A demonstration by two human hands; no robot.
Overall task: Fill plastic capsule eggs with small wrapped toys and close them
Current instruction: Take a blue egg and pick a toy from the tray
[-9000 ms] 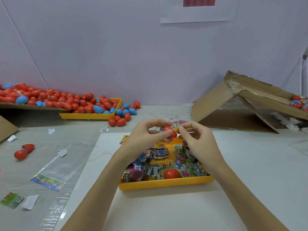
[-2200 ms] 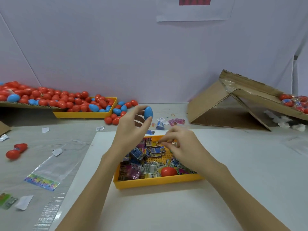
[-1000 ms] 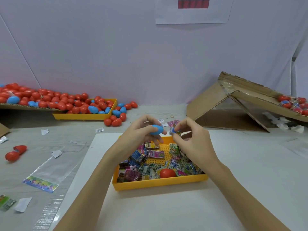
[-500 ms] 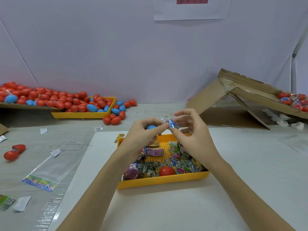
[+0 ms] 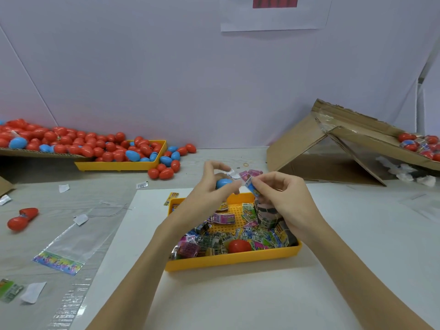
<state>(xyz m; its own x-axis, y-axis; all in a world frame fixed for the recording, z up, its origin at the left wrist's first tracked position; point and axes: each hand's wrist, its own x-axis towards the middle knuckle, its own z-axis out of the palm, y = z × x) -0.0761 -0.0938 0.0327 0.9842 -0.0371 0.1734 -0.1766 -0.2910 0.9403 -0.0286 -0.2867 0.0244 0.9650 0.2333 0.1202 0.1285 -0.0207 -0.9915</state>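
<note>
Presently, my left hand (image 5: 209, 194) is raised at the centre of the frame, its fingers curled round a blue capsule egg (image 5: 223, 182); whether the egg is open or closed I cannot tell, as my fingers cover most of it. My right hand (image 5: 283, 196) is level with it, just to its right, thumb and forefinger pinching a small wrapped toy (image 5: 252, 186) in a blue and pink packet. The packet's near end is just beside the egg; contact between them cannot be confirmed.

Both hands are held above the far end of a yellow tray (image 5: 228, 259) in the lower centre, which sits on a white sheet (image 5: 238, 294). The tray holds a loose heap of wrapped toys (image 5: 214, 241) and one red egg (image 5: 239, 245) against its near wall.

At the upper left, a second yellow tray (image 5: 119, 165) is heaped with red and blue eggs (image 5: 78, 146), several of which lie spilled on the table to its right. An open red egg (image 5: 22, 217) lies at the left edge. A clear plastic bag (image 5: 69, 244) with a coloured strip lies at the lower left. A tilted cardboard box (image 5: 333, 153) occupies the right side.
</note>
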